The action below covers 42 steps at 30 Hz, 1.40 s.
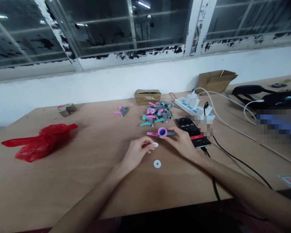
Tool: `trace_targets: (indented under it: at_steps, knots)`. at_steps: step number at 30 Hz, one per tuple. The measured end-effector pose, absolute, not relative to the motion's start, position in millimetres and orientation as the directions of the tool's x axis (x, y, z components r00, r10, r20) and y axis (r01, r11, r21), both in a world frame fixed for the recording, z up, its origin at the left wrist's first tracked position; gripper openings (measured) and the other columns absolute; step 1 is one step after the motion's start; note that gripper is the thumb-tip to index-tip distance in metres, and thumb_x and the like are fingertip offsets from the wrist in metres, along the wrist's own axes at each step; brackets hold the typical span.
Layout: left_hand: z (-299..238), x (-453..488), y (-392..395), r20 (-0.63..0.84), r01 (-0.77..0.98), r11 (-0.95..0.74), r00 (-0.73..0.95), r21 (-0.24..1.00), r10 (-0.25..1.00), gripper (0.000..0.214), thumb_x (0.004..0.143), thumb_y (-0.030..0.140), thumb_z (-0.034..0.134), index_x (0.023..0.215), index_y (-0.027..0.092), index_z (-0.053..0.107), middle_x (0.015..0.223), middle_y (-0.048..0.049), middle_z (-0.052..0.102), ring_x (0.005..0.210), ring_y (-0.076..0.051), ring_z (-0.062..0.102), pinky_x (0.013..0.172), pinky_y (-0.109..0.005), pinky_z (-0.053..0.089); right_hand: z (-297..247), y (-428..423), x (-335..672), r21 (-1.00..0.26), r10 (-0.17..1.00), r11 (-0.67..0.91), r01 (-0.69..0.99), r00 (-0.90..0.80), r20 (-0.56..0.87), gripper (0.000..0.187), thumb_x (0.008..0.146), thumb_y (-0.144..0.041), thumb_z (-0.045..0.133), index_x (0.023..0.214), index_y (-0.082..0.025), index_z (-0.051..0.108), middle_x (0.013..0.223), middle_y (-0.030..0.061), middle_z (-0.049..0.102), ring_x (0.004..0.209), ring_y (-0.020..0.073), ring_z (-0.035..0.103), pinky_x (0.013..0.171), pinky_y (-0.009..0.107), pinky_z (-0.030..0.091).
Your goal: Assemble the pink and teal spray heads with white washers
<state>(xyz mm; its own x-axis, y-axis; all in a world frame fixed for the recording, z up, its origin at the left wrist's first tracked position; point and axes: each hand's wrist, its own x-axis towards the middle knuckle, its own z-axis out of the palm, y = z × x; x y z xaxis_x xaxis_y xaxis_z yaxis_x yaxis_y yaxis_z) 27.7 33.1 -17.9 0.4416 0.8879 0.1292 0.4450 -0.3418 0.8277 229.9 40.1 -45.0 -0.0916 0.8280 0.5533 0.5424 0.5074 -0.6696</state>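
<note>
My left hand [138, 150] pinches a small white disc [155, 144] between thumb and fingertips. My right hand [183, 142] is closed on the grey end of a pink and grey plastic piece, which has a pink ring [162, 132] with dark blue inside and a pink lever pointing left. The two hands are close together but apart. Below them, a flat white ring-shaped washer [157, 164] lies on the table. Just beyond the hands is a pile of similar pink, teal and grey pieces [157, 113]. One more such piece [122, 111] lies to the left of the pile.
A phone showing a timer [190, 129] lies by my right hand. Behind it are a power strip [194, 108] and trailing cables. Small [147, 97] and larger cardboard boxes [215, 81] stand by the wall. A red plastic bag [41, 140] lies on the left.
</note>
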Motion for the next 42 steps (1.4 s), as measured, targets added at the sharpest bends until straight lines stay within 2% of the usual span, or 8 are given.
trace_targets:
  at_steps: [2, 9, 15, 20, 25, 34, 38, 42]
  knots:
    - [-14, 24, 31, 0.186, 0.365, -0.326, 0.368, 0.872, 0.911, 0.017, 0.087, 0.032, 0.05, 0.089, 0.019, 0.062, 0.083, -0.0014, 0.067, 0.072, -0.013, 0.063, 0.069, -0.027, 0.052, -50, 38, 229, -0.671, 0.83, 0.513, 0.535, -0.112, 0.546, 0.021, 0.081, -0.034, 0.06, 0.095, -0.02, 0.058, 0.094, 0.0047, 0.067, 0.086, 0.02, 0.064, 0.076, 0.034, 0.051]
    - [1, 24, 24, 0.358, 0.402, -0.453, 0.29, 0.796, 0.887, 0.018, 0.085, 0.034, 0.054, 0.088, 0.022, 0.067, 0.094, -0.003, 0.063, 0.087, -0.016, 0.06, 0.069, -0.026, 0.049, -48, 30, 221, -0.641, 0.809, 0.565, 0.52, -0.199, 0.553, 0.017, 0.081, -0.03, 0.061, 0.095, -0.021, 0.059, 0.093, 0.003, 0.068, 0.085, 0.0188, 0.065, 0.077, 0.032, 0.051]
    - [0, 28, 19, 0.361, 0.434, -0.49, 0.349, 0.756, 0.865, 0.014, 0.085, 0.028, 0.055, 0.088, 0.023, 0.068, 0.093, -0.0023, 0.058, 0.085, -0.014, 0.06, 0.066, -0.024, 0.051, -47, 26, 218, -0.618, 0.785, 0.605, 0.502, -0.247, 0.568, 0.014, 0.081, -0.025, 0.061, 0.095, -0.021, 0.06, 0.093, 0.0025, 0.068, 0.084, 0.0176, 0.065, 0.075, 0.03, 0.051]
    - [-3, 31, 17, 0.404, 0.5, -0.508, 0.308, 0.702, 0.861, 0.011, 0.084, 0.027, 0.057, 0.085, 0.021, 0.066, 0.09, -0.0016, 0.059, 0.08, -0.013, 0.06, 0.062, -0.022, 0.051, -45, 25, 217, -0.592, 0.762, 0.633, 0.499, -0.262, 0.593, 0.015, 0.08, -0.022, 0.063, 0.095, -0.019, 0.059, 0.091, 0.003, 0.068, 0.081, 0.0163, 0.064, 0.072, 0.027, 0.05]
    - [-5, 31, 18, 0.413, 0.476, -0.497, 0.277, 0.725, 0.868, 0.007, 0.082, 0.025, 0.06, 0.086, 0.019, 0.059, 0.088, -0.0017, 0.062, 0.082, -0.015, 0.062, 0.067, -0.025, 0.053, -44, 24, 215, -0.58, 0.757, 0.637, 0.507, -0.269, 0.596, 0.015, 0.08, -0.024, 0.063, 0.094, -0.02, 0.059, 0.087, 0.0023, 0.067, 0.077, 0.0157, 0.063, 0.07, 0.027, 0.05]
    - [-2, 30, 16, 0.494, 0.522, -0.6, 0.344, 0.606, 0.799, 0.008, 0.082, 0.02, 0.059, 0.084, 0.022, 0.066, 0.09, -0.0013, 0.058, 0.079, -0.013, 0.061, 0.063, -0.022, 0.053, -43, 23, 216, -0.586, 0.767, 0.63, 0.51, -0.292, 0.571, 0.016, 0.079, -0.021, 0.064, 0.094, -0.019, 0.058, 0.087, 0.0013, 0.067, 0.076, 0.0146, 0.064, 0.069, 0.025, 0.05]
    - [-4, 30, 16, 0.478, 0.532, -0.592, 0.352, 0.605, 0.805, 0.006, 0.081, 0.022, 0.061, 0.084, 0.022, 0.066, 0.089, -0.0009, 0.057, 0.076, -0.012, 0.06, 0.058, -0.02, 0.052, -43, 24, 216, -0.584, 0.76, 0.641, 0.499, -0.309, 0.571, 0.015, 0.079, -0.02, 0.063, 0.094, -0.019, 0.058, 0.089, 0.002, 0.068, 0.078, 0.015, 0.064, 0.069, 0.025, 0.05]
    - [-8, 33, 14, 0.458, 0.551, -0.596, 0.383, 0.584, 0.802, 0.007, 0.081, 0.017, 0.06, 0.08, 0.022, 0.065, 0.089, -0.0002, 0.057, 0.075, -0.011, 0.06, 0.062, -0.021, 0.053, -45, 27, 219, -0.582, 0.758, 0.647, 0.493, -0.332, 0.561, 0.013, 0.079, -0.02, 0.064, 0.092, -0.02, 0.059, 0.09, 0.0018, 0.068, 0.081, 0.0155, 0.065, 0.071, 0.026, 0.05]
